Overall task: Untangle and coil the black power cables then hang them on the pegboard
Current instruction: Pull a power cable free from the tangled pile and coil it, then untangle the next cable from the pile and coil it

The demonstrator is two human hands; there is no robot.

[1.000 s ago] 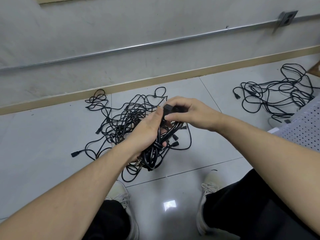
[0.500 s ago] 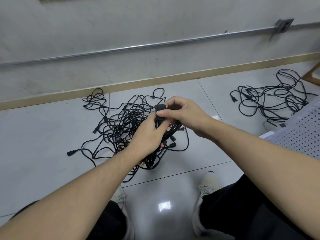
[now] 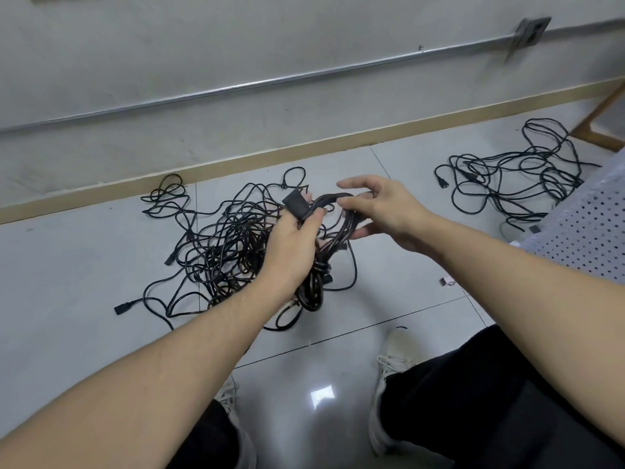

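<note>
A coiled black power cable (image 3: 316, 282) hangs in the air over the floor, gripped by my left hand (image 3: 292, 245), whose thumb presses its black plug (image 3: 296, 204) at the top. My right hand (image 3: 382, 211) pinches the upper loop of the same coil, its other fingers spread. Under and behind the coil lies a big tangle of black cables (image 3: 216, 245) on the grey tiles. A second tangle of black cables (image 3: 514, 174) lies at the right. The white pegboard (image 3: 581, 228) shows at the right edge.
A grey wall with a metal conduit (image 3: 270, 81) and a wooden skirting runs behind the cables. A wooden frame (image 3: 602, 120) leans at far right. My two shoes (image 3: 394, 363) stand on the glossy tiles near a small pink scrap (image 3: 447, 281).
My right hand has let go of the plug and moved right to the coil's upper loop, fingers spreading. My left thumb now holds the plug. The view shifted slightly left.
</note>
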